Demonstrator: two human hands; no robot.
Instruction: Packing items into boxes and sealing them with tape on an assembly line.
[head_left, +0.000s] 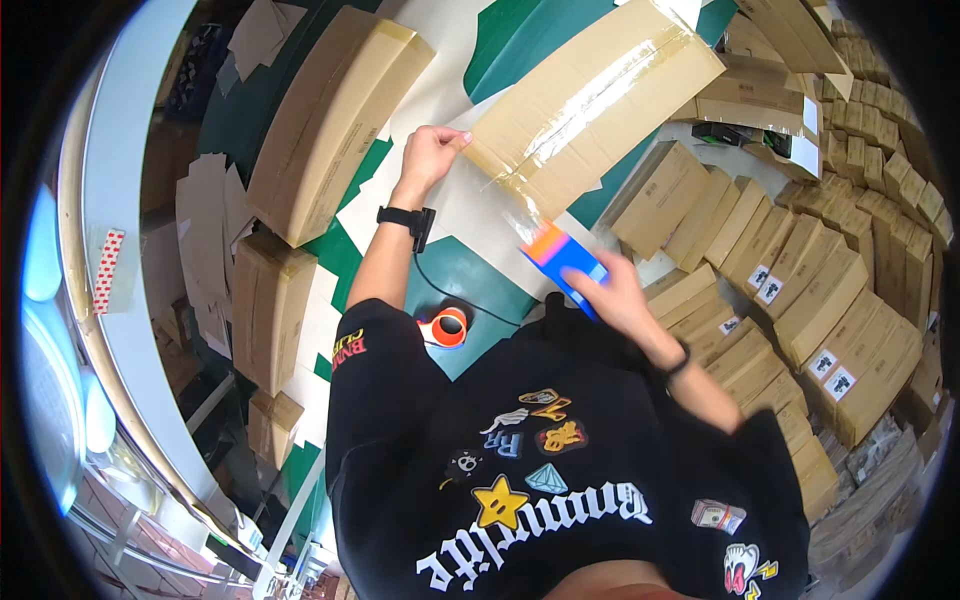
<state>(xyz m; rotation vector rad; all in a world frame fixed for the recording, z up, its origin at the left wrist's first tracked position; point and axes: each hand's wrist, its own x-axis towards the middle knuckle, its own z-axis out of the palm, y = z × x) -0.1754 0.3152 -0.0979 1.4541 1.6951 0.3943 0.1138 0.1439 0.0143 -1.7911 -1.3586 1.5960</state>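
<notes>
Head camera shows, largest first, stacked cartons (850, 340) filling the side from 2 to 4 o'clock, presumably set within reach of the green-and-white worktop (475, 270). A long brown carton (320, 110) lies toward 11 o'clock, well apart from the hands, probably parked there to be out of the arms' way. At 1 o'clock the taped carton (530, 105) lies slanted, broad face up, perhaps so the seam is easy to reach. A clear tape strip (590, 108) shines along it and stretches off the near end to the blue tape dispenser (560, 262) (blurred, so any blade cannot be made out), toward 2 o'clock. The right hand (612, 292), at 3 o'clock, wraps around the dispenser, thumb on top, likely to pull the strip taut. The left hand (432, 155), at 11 o'clock, is nearly closed, thumb and fingertips pinching the carton's near-left corner, seemingly to steady it. An orange tape roll (449, 322) sits toward 8 o'clock, perhaps as a spare.
</notes>
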